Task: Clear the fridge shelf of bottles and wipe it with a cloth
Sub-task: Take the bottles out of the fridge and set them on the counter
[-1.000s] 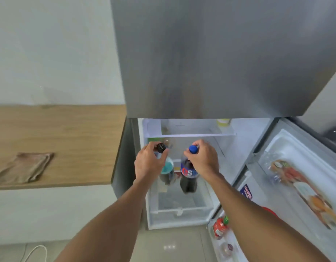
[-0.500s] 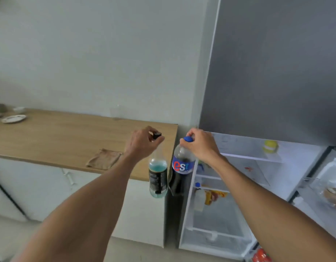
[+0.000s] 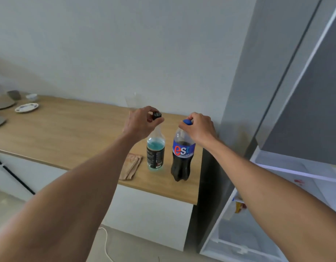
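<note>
Left hand (image 3: pixel 139 124) is pinching the black cap of the clear bottle with teal liquid (image 3: pixel 155 152); right hand (image 3: pixel 199 129) is gripping the blue cap of the dark cola bottle (image 3: pixel 182 159). Both bottles are standing upright, side by side and apart, at the right end of the wooden worktop (image 3: pixel 68 137); whether their bases are fully resting is hard to tell. The folded brown cloth (image 3: pixel 131 166) is lying just at 9 o'clock of the teal bottle, partly hidden by the left forearm. Toward 10 o'clock, a patterned plate (image 3: pixel 26 107) and a small cup (image 3: pixel 31 97) are sitting at the far end, with blurred grey dishes cut off by the frame edge. At 3 o'clock the open fridge (image 3: pixel 276 186) is showing a white shelf (image 3: pixel 299 173), its contents indistinct.
</note>
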Action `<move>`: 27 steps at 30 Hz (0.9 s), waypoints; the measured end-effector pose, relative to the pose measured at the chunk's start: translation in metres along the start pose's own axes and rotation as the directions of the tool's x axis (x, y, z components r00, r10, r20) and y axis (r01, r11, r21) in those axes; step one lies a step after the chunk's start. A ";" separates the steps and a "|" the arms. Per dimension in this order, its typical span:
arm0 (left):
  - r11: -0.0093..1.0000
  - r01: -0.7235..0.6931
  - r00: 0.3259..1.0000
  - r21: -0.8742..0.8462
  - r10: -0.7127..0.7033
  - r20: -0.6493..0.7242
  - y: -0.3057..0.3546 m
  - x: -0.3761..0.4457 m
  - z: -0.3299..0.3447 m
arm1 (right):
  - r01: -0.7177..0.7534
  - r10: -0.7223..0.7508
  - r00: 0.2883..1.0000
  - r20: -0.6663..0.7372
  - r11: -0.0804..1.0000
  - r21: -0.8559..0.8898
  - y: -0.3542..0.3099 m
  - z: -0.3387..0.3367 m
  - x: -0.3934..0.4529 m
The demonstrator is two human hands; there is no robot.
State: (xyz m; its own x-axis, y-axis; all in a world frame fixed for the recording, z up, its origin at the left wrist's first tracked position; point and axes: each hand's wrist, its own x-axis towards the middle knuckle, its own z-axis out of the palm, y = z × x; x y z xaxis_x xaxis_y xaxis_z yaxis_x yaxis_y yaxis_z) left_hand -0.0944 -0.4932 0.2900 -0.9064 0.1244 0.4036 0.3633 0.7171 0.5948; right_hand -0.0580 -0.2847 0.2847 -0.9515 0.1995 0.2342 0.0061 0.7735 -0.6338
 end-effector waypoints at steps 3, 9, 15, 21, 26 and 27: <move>0.999 0.008 0.999 -0.046 -0.006 0.038 -0.018 0.017 0.016 | 0.006 -0.007 1.000 0.030 1.000 0.006 0.004 0.021 0.021; 0.988 0.059 0.995 -0.141 -0.047 0.084 -0.029 0.034 0.036 | -0.005 0.008 1.000 -0.028 0.994 0.113 0.008 0.045 0.047; 0.950 0.167 0.978 -0.265 -0.124 0.170 -0.029 0.022 0.033 | 0.027 -0.034 0.999 0.037 0.983 0.183 0.023 0.034 0.035; 0.950 0.241 0.968 -0.199 -0.221 0.120 -0.012 -0.047 0.039 | -0.043 0.024 0.993 0.116 0.986 0.162 0.050 0.012 -0.047; 0.948 0.238 0.956 -0.209 -0.192 0.220 0.021 -0.136 0.083 | -0.048 0.036 0.987 0.155 0.996 0.073 0.100 -0.008 -0.149; 0.947 0.238 0.951 -0.216 -0.182 0.249 0.029 -0.152 0.097 | -0.067 0.057 0.985 0.164 0.997 0.050 0.114 -0.014 -0.167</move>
State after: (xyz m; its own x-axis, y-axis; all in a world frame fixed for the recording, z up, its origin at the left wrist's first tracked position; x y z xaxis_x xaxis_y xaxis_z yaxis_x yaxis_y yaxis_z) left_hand 0.0331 -0.4253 0.1786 -0.9821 0.1585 0.1021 0.1746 0.5603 0.8097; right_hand 0.1062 -0.2213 0.1837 -0.9870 0.1426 0.0737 0.0539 0.7272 -0.6843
